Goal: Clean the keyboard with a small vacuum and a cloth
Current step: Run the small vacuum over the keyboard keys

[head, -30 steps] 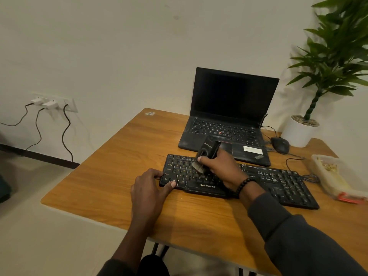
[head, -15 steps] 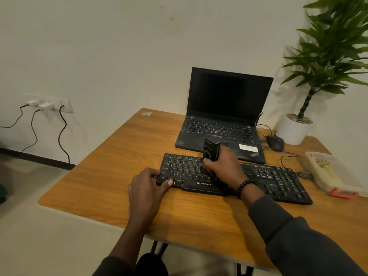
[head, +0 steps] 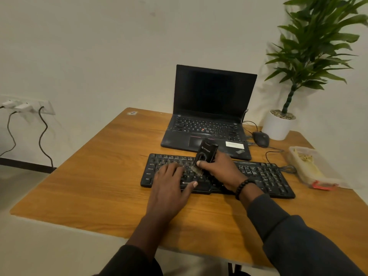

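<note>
The wood-grain surface [head: 83, 176] stands against a plain cream wall, with a leafy potted plant [head: 278, 126] in its far right corner. A flat black keyboard [head: 264, 176] lies near the front edge, before an open laptop [head: 211, 116]. The left hand [head: 169, 188] rests on the keys, fingers [head: 171, 169] spread. The right hand [head: 221, 172] has its fingers wrapped round a small boxy black vacuum [head: 207, 151], tilted, brush tip on the keys.

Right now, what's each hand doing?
Left hand: open, fingers resting on the keyboard.
Right hand: gripping the small vacuum.
</note>
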The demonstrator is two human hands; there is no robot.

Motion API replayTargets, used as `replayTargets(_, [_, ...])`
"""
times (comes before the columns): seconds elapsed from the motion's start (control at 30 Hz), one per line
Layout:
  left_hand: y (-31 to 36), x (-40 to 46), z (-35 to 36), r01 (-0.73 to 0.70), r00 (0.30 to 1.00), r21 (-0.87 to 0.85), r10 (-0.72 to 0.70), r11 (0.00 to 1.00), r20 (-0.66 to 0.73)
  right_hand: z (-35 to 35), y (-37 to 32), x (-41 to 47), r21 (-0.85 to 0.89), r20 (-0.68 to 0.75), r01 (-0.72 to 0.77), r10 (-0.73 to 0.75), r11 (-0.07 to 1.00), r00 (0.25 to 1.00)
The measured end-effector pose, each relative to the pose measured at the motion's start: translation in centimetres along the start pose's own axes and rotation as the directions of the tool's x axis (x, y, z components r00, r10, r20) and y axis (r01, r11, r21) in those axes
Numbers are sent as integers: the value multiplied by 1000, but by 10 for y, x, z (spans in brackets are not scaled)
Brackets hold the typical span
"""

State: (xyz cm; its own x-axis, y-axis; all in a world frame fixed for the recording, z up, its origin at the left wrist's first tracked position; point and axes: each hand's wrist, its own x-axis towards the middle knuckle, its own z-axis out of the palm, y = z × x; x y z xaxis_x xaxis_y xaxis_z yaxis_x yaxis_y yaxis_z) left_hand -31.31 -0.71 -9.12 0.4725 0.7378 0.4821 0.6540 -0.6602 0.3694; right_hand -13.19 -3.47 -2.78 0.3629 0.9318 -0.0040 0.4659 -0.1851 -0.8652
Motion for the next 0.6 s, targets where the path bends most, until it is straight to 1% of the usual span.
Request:
replayTargets(0.07, [1, 1, 0, -2, 1000, 23, 2, 1000, -1, -8, 2, 3, -132, -77, 29, -39, 991, 996])
replayTargets(0.1, [2, 2, 1, -3, 1000, 34, 3, 999, 3, -13, 3, 5, -174, -116, 35, -56, 984, 992])
replayTargets(0.13, [3, 2, 1, -3, 1000, 47, 3, 999, 3, -17, 3, 6, -173, -145, 29, -55, 984, 988])
replayTargets(0.17, [3, 1, 2, -2, 1000, 59, 2, 998, -2, -19, 4, 7, -121, -157, 12, -31, 993, 987])
replayTargets(0.2, [3, 1, 3, -2, 1000, 68, 3, 998, -6, -20, 5, 6, -26, -148, -7, 3, 1000, 989])
replayTargets(0.23, [2, 1, 3, -3, 1000, 74, 3, 997, -7, -19, 6, 4, 79, -118, -31, 41, 996, 992])
replayTargets(0.27, [2, 1, 4, -5, 1000, 78, 6, 997, -9, -17, 7, 2, 144, -77, -54, 65, 988, 995])
replayTargets(0.3, [2, 1, 4, -8, 1000, 79, 10, 997, -12, -16, 9, -1, 142, -46, -62, 69, 988, 997])
replayTargets(0.37, [1, 1, 4, -13, 1000, 80, 14, 997, -14, -19, 11, -3, -6, -65, -30, 30, 1000, 997])
replayTargets(0.43, [1, 2, 5, -12, 1000, 87, 13, 996, -11, -24, 8, 0, -233, -153, 38, -75, 972, 985])
replayTargets(0.47, [1, 2, 6, -10, 1000, 89, 11, 996, -5, -26, 7, 1, -273, -185, 52, -105, 961, 977])
replayTargets(0.5, [1, 2, 6, -7, 1000, 92, 7, 996, 3, -27, 6, 1, -250, -184, 43, -91, 967, 979])
replayTargets(0.57, [0, 3, 6, -1, 1000, 96, 0, 995, 7, -27, 6, -1, -129, -102, 4, -17, 992, 995])
replayTargets(0.6, [0, 3, 6, 1, 1000, 95, -2, 995, 7, -26, 8, -2, -120, -82, -4, -6, 993, 997])
